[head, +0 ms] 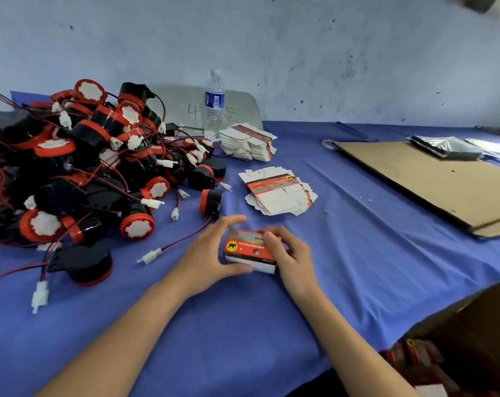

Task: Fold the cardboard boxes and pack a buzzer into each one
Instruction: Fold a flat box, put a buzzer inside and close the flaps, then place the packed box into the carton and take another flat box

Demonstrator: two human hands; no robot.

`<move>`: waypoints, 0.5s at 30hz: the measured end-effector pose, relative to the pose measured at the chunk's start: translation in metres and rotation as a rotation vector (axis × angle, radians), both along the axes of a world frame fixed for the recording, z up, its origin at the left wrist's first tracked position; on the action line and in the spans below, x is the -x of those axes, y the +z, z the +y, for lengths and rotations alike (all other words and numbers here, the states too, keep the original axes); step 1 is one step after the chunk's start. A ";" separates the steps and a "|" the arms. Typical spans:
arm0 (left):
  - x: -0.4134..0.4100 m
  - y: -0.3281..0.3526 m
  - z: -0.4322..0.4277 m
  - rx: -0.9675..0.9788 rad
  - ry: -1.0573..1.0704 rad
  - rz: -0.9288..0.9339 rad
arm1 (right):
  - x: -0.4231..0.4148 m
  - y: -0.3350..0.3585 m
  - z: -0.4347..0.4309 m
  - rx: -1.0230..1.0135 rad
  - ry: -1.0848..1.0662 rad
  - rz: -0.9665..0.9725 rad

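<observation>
A small red and white cardboard box with a yellow round logo sits on the blue cloth in front of me. My left hand grips its left end, thumb under the near edge and fingers arched over the top. My right hand holds its right end with curled fingers. What is inside the box is hidden. A big heap of black and red buzzers with red wires and white plugs lies to the left. Two stacks of flat unfolded boxes lie behind: a near stack and a far stack.
A water bottle stands at the back by the wall. A large flat brown cardboard sheet lies at the right with a dark plastic bag on it. A brown carton holding packed red boxes sits below the table's right edge.
</observation>
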State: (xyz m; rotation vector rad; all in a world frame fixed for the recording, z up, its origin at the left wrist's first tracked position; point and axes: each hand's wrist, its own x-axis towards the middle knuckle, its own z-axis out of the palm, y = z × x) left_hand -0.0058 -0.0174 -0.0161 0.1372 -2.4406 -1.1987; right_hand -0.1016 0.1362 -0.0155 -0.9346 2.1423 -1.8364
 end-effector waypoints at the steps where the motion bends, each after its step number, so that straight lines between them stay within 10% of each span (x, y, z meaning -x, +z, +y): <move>1: 0.000 0.000 0.002 -0.023 -0.006 -0.026 | 0.000 0.000 0.001 0.021 0.033 -0.036; 15: 0.007 0.002 0.020 -0.117 0.065 -0.134 | 0.000 -0.004 -0.010 0.046 -0.177 0.057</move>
